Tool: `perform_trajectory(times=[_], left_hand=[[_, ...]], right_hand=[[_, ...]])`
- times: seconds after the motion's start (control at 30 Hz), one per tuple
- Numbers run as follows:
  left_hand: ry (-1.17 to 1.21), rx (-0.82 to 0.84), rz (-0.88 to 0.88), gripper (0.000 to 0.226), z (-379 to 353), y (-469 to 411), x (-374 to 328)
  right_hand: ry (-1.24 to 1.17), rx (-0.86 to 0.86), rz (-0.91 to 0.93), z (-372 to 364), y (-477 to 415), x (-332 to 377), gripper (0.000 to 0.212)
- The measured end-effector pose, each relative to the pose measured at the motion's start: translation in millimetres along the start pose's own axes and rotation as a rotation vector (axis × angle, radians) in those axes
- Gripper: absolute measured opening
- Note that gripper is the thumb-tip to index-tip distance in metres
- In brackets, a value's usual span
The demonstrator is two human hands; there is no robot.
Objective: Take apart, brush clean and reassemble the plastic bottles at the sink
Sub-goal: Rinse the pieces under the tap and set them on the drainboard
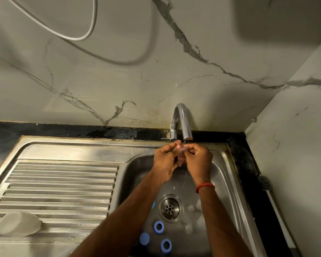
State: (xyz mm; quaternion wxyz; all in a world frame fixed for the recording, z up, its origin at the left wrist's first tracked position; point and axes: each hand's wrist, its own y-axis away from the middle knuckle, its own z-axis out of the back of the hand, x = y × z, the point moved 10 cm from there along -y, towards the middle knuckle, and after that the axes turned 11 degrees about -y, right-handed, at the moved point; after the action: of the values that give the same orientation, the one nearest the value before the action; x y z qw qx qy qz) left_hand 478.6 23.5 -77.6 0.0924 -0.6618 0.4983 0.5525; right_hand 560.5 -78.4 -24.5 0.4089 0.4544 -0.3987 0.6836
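Under the tap spout (pixel 187 134) both hands meet over the sink basin (pixel 133 175). My left hand (pixel 166 160) and my right hand (pixel 199 160) pinch a small clear plastic bottle part (pixel 182 151) between their fingertips, with a thin stream of water running onto it. Down in the basin lie two blue rings (pixel 158 227) (pixel 166 245), a blue cap (pixel 144 238) and a few clear teats (pixel 191 208) beside the drain (pixel 170 208). A clear bottle body (pixel 19 223) lies on its side on the drainboard.
The ribbed steel drainboard (pixel 63 186) fills the left. A marble wall stands behind and on the right, with a white cable (pixel 78 37) hanging on it. A white-handled tool (pixel 274 204) lies along the black counter at the right.
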Motion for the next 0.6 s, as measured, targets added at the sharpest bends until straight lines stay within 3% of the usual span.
perform_trajectory(times=[0.17,0.27,0.37,0.6], left_hand=[[-0.089,-0.130,-0.075,0.017,18.8,-3.8,-4.5],[-0.412,-0.272,-0.305,0.019,31.0,-1.6,-30.0],[-0.567,-0.244,-0.463,0.016,20.5,7.2,-50.6],[-0.696,-0.136,-0.556,0.008,14.3,5.8,-56.3]], right_hand=[[-0.207,0.265,-0.221,-25.2,2.4,-19.8,0.023],[-0.343,0.376,-0.293,-32.3,9.7,-17.1,0.034],[-0.144,0.367,-0.163,-25.9,8.1,-3.3,0.036],[0.165,0.524,0.081,-27.6,-2.4,20.1,0.025]])
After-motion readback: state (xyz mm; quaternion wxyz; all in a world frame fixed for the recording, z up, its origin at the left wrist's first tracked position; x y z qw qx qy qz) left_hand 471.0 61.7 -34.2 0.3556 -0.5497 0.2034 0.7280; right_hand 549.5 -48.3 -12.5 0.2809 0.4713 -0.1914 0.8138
